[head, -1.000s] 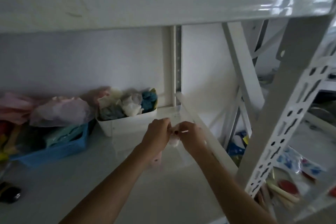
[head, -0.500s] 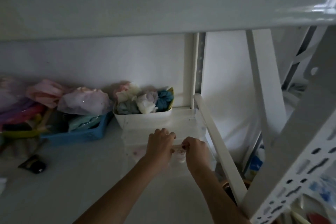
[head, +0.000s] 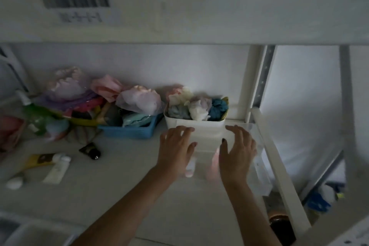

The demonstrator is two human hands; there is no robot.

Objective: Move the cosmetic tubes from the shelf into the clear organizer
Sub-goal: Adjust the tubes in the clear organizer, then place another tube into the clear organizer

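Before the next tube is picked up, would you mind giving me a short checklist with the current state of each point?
1. Left hand free, fingers spread: ok.
2. Right hand free, fingers spread: ok.
3. Clear organizer sits on the shelf in front of the white bin: ok.
4. Tubes left to move: not ok; a white tube, a yellow tube and a black tube lie on the shelf at the left.
5. Pink items already in the organizer lying settled: cannot tell, blurred behind the hands.
6. Room left in the organizer: cannot tell.
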